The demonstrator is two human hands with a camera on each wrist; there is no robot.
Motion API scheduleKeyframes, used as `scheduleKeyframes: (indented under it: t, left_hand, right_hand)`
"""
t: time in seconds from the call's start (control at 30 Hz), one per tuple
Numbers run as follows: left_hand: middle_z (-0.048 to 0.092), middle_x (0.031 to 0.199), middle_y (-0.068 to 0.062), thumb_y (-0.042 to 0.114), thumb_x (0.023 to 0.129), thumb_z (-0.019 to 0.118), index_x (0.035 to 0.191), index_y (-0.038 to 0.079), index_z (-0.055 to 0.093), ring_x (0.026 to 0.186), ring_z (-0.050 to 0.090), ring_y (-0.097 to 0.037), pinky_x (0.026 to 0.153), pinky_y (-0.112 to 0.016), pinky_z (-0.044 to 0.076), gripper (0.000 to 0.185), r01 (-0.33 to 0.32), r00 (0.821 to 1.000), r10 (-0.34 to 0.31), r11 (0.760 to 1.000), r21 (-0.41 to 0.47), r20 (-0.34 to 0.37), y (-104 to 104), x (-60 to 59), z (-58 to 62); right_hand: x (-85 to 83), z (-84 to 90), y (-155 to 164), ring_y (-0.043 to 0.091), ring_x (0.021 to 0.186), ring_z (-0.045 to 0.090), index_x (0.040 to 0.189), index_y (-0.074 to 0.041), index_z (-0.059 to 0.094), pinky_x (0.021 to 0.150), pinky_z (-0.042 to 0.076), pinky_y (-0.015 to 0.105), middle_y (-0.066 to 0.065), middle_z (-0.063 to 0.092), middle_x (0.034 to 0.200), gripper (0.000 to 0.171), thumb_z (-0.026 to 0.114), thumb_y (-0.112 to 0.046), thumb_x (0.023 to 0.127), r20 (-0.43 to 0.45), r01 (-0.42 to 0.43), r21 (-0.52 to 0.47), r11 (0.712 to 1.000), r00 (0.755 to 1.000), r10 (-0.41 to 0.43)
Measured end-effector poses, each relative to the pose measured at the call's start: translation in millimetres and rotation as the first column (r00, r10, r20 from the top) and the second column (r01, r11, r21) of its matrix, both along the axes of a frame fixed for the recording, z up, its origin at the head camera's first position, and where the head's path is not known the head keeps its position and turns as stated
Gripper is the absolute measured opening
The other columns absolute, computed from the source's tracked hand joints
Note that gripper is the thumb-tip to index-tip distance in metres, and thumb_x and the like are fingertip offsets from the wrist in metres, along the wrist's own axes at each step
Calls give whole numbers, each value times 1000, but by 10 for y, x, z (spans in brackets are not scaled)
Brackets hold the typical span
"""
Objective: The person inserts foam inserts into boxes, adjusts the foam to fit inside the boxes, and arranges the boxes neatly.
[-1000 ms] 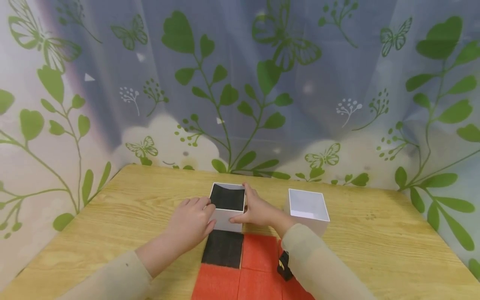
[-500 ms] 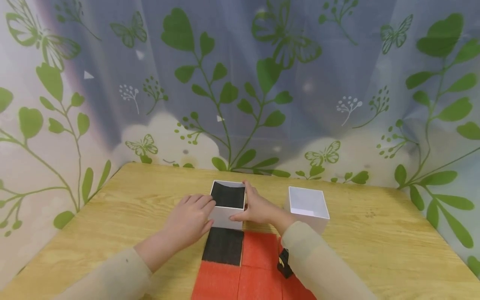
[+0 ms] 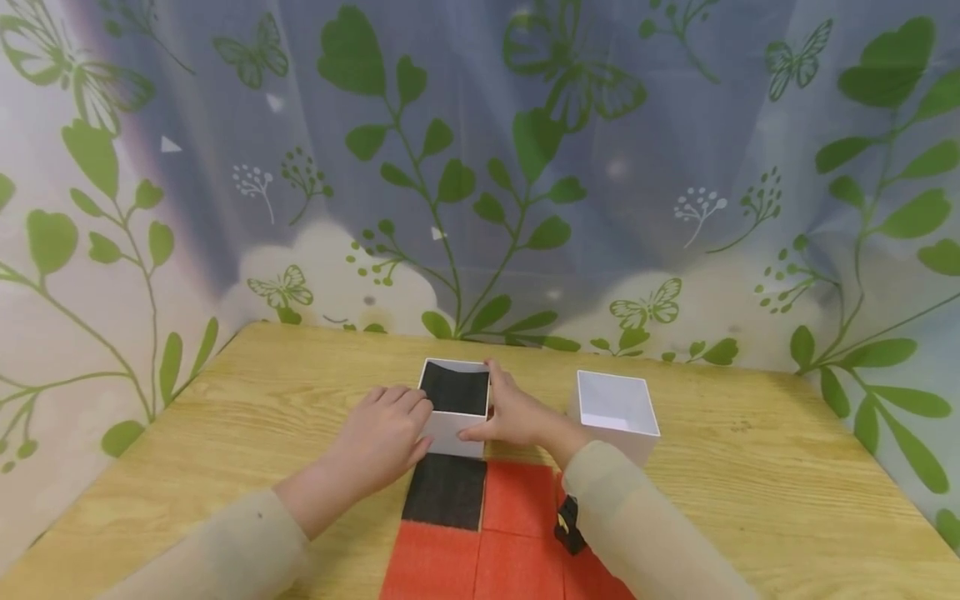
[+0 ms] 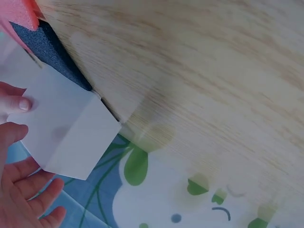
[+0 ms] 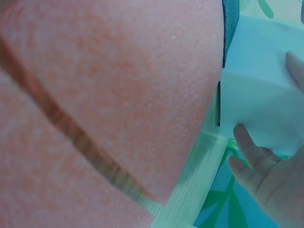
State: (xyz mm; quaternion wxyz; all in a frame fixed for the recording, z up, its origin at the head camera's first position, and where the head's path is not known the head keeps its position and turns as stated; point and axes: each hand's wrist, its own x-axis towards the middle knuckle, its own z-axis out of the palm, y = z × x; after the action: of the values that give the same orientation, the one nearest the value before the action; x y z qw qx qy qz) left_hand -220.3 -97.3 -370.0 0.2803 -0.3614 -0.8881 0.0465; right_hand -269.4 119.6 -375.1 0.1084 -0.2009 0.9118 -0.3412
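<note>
wooden table | two white boxes | red foam squares | black foam square

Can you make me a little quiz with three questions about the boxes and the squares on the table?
1. True or false: both hands touch the white box with the black piece in it.
2. What is inside the other white box to the right?
A. a black square
B. nothing that shows
C. an orange square
3. Which colour is the foam square just in front of the held box?

Key:
1. True. The left hand and the right hand are on its two sides.
2. B
3. Black, with orange squares beside it.
</note>
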Motion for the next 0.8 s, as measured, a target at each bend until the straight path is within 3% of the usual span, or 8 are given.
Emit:
scheduleKeyframes:
  t: [0.43, 0.67, 0.8]
  left_hand:
    - [62, 94, -8, 28, 80, 69, 90, 4, 62, 88, 59, -26, 76, -42, 46, 27, -34, 999, 34, 999, 32, 5, 56, 11, 22]
    - [62, 97, -7, 30, 83, 66, 95, 5, 65, 95, 57, -27, 84, -44, 44, 28, -104, 989, 102, 994, 17, 108, 197, 65, 116]
    - [60, 97, -5, 30, 84, 66, 97, 8, 67, 94, 56, -25, 84, -43, 44, 26, -51, 988, 38, 995, 91, 147, 365, 93, 118]
  right_hand:
    - [-17, 29, -6, 30, 127, 35, 147, -2, -1, 103, 30, 44, 25, 19, 146, 115, 80, -33, 73, -12, -2, 2, 1000, 1000, 2]
    - [-6, 25, -3, 30, 122, 39, 147, -3, 0, 101, 33, 44, 24, 24, 142, 113, 81, -31, 73, 9, 7, -20, 1000, 1000, -7]
    - [-8, -15, 2, 27, 107, 46, 146, -2, 5, 94, 39, 41, 23, 32, 132, 107, 81, -23, 73, -5, 0, -53, 999, 1000, 0]
